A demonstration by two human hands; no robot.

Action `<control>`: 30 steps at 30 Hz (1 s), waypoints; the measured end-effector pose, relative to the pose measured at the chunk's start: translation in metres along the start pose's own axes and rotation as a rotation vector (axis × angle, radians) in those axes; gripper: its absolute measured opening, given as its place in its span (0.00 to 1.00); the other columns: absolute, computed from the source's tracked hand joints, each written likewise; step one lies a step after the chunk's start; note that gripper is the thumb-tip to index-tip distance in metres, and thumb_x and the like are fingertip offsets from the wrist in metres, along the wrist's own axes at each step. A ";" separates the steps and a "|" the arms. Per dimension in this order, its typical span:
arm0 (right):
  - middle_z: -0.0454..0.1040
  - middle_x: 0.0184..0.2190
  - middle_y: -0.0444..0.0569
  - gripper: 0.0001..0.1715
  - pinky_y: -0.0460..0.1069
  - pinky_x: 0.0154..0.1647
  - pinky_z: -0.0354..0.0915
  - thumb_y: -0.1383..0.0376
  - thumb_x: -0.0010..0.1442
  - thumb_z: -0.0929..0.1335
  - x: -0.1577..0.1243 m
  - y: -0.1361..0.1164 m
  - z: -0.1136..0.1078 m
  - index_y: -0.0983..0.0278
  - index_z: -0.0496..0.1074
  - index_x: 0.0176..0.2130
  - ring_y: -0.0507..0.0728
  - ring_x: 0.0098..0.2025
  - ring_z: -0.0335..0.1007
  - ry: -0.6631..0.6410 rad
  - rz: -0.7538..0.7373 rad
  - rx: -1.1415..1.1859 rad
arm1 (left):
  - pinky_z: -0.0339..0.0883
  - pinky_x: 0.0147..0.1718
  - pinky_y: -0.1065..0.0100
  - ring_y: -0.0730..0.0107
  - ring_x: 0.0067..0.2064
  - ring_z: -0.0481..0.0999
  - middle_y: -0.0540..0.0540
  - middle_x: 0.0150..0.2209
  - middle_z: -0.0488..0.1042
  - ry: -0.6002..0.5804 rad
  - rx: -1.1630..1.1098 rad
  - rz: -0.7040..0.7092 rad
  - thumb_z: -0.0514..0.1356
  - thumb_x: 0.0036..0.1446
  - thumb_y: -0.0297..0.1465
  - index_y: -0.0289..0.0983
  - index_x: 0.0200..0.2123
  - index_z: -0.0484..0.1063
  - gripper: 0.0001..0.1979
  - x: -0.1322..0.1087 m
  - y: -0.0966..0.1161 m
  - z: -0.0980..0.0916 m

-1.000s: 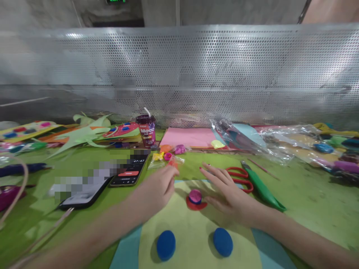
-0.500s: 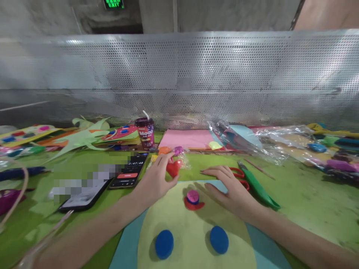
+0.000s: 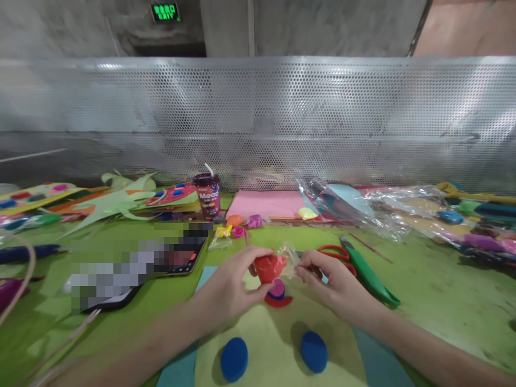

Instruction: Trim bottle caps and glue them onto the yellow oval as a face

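My left hand (image 3: 237, 279) pinches a red lump of clay in a clear wrapper (image 3: 269, 267), just above the paper. The fingers of my right hand (image 3: 326, 274) are closed on the loose end of that clear wrapper (image 3: 291, 258). Under both hands lies a pale yellow rounded paper (image 3: 278, 344) on a light blue sheet (image 3: 374, 349). On it are two blue discs (image 3: 234, 359) (image 3: 314, 351), a curved red piece (image 3: 282, 302) and a pink round piece on a blue one (image 3: 277, 288), partly hidden by my left thumb.
Red-handled scissors (image 3: 334, 251) and a green strip-like packet (image 3: 368, 274) lie right of my right hand. Phones (image 3: 183, 257) rest at left. A purple cup with a straw (image 3: 208, 199), pink paper (image 3: 266, 204) and small clay pieces (image 3: 253, 221) stand or lie farther back.
My left hand has brought the red lump nearer and to the right, over the yellow paper. My right hand has closed on its wrapper. The view has tilted slightly up.
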State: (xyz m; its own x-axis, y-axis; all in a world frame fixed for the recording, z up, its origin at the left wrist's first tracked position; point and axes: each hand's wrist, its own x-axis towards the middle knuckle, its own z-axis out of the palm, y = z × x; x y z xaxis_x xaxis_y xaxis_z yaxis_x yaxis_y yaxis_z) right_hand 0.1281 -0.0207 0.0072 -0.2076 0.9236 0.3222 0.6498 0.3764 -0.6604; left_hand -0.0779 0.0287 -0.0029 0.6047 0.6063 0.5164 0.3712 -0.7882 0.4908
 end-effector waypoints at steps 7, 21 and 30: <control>0.68 0.31 0.44 0.10 0.46 0.31 0.58 0.58 0.59 0.61 0.001 -0.010 -0.002 0.62 0.65 0.36 0.52 0.31 0.61 0.005 0.052 0.105 | 0.63 0.47 0.66 0.66 0.47 0.69 0.43 0.46 0.70 -0.045 -0.059 0.110 0.58 0.51 0.27 0.37 0.47 0.63 0.18 0.002 -0.002 0.001; 0.63 0.18 0.41 0.15 0.46 0.21 0.58 0.56 0.59 0.59 0.016 0.019 -0.015 0.62 0.61 0.26 0.50 0.20 0.60 0.311 0.264 0.366 | 0.58 0.49 0.51 0.49 0.51 0.66 0.34 0.47 0.70 -0.143 0.329 -0.039 0.61 0.47 0.39 0.30 0.47 0.66 0.25 0.101 -0.082 -0.003; 0.70 0.45 0.54 0.22 0.52 0.45 0.63 0.54 0.61 0.58 0.009 0.009 -0.013 0.65 0.65 0.46 0.57 0.46 0.67 0.185 0.246 0.319 | 0.56 0.52 0.53 0.56 0.53 0.64 0.43 0.48 0.69 0.013 0.384 0.065 0.53 0.55 0.33 0.35 0.49 0.63 0.18 0.088 -0.063 0.001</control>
State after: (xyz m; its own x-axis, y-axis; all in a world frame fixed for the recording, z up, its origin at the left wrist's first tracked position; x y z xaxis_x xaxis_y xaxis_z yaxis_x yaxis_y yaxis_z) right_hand 0.1416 -0.0100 0.0122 0.0785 0.9709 0.2263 0.3992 0.1774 -0.8996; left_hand -0.0476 0.1319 0.0113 0.6275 0.5534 0.5478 0.5709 -0.8054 0.1597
